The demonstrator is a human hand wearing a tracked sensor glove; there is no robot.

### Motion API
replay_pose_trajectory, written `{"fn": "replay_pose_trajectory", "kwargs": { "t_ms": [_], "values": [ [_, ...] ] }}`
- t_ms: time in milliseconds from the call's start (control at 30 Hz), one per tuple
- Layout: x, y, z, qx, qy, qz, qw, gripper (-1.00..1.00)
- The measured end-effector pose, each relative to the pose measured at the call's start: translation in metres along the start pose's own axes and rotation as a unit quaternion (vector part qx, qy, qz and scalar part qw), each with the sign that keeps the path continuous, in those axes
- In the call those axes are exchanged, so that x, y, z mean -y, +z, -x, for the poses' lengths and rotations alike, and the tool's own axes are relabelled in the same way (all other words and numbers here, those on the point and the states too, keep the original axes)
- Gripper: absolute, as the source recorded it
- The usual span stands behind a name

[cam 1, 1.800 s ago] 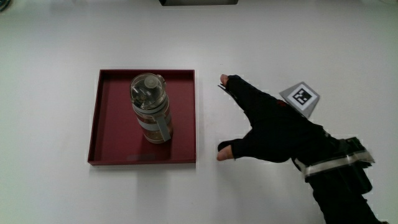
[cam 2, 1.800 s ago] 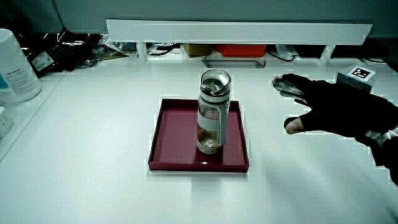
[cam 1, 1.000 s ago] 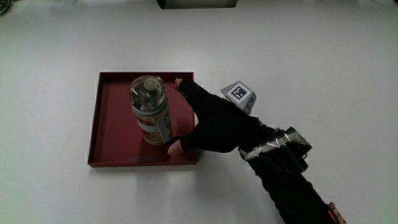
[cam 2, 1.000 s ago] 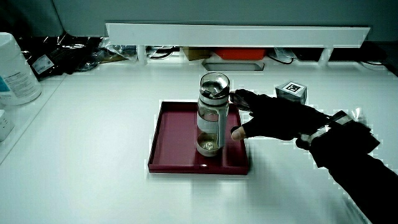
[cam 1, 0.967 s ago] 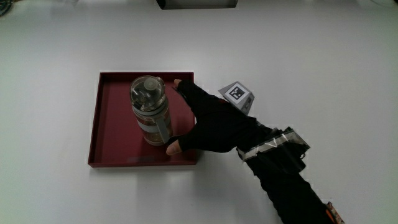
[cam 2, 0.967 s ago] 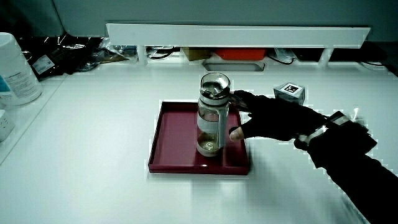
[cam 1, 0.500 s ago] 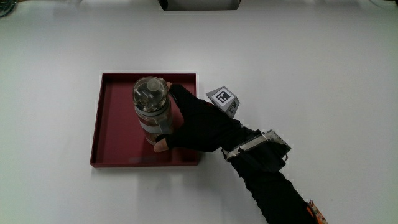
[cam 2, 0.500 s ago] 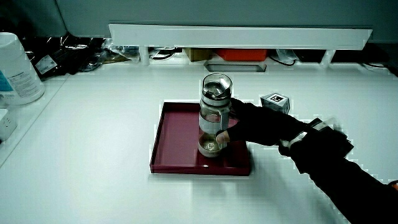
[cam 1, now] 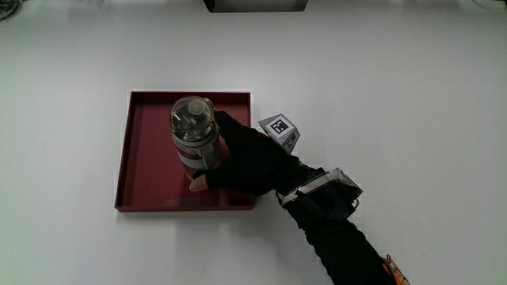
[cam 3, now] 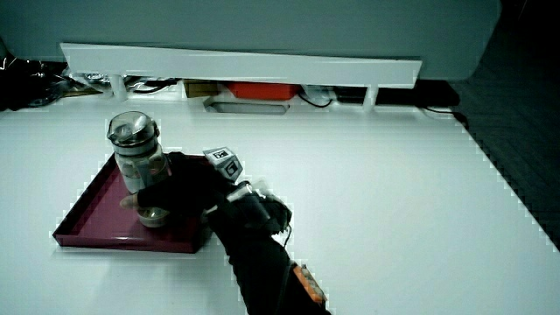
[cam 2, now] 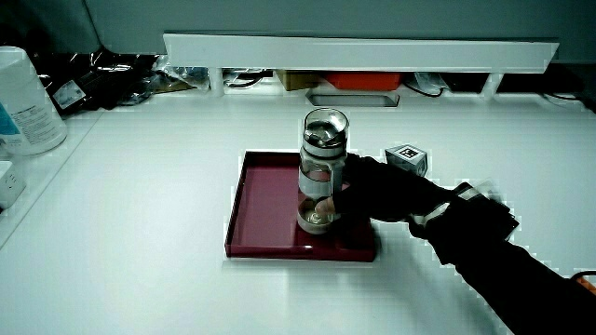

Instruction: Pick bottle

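Observation:
A clear bottle (cam 1: 192, 131) with a grey lid and a pale label band stands upright in a dark red square tray (cam 1: 142, 174). It shows in both side views too, the bottle (cam 2: 322, 167) and the bottle (cam 3: 136, 153). The gloved hand (cam 1: 238, 162) is wrapped around the bottle's lower body, thumb tip on the side nearer the person. The bottle's base still rests on the tray (cam 2: 265, 209). The hand (cam 2: 377, 194) carries its patterned cube (cam 1: 278, 128) on the back.
A low white partition (cam 2: 363, 51) runs along the table's edge farthest from the person, with cables and an orange item under it. A large white container (cam 2: 23, 102) stands at the table's edge.
The hand moved from the bare table beside the tray, over the tray's rim, and closed around the bottle. The bottle has stayed in place.

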Motion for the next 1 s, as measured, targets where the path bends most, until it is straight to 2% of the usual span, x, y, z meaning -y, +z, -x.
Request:
{"fn": "replay_pose_trajectory", "kwargs": {
  "t_ms": [200,267,333,433,467,500,633,767,833,1000],
  "values": [
    [0.002,0.0,-0.002,-0.011,0.013,-0.022,0.9996,0.32],
    [0.001,0.0,-0.004,-0.028,0.022,-0.022,0.9991,0.39],
    [0.001,-0.001,-0.005,-0.026,0.023,-0.034,0.9988,0.45],
    [0.002,-0.003,-0.006,-0.044,0.036,-0.039,0.9976,0.55],
    [0.002,-0.002,-0.008,-0.041,0.033,-0.043,0.9977,0.58],
    [0.002,-0.003,-0.01,-0.05,0.035,-0.044,0.9972,0.61],
    [0.003,-0.003,-0.008,-0.04,0.038,-0.058,0.9968,0.74],
    [0.004,-0.004,-0.009,-0.04,0.055,-0.071,0.9952,0.87],
    [0.005,-0.004,-0.009,-0.034,0.051,-0.072,0.9955,0.94],
    [0.007,0.0,-0.008,-0.045,0.064,-0.076,0.994,1.0]
  ]
}}
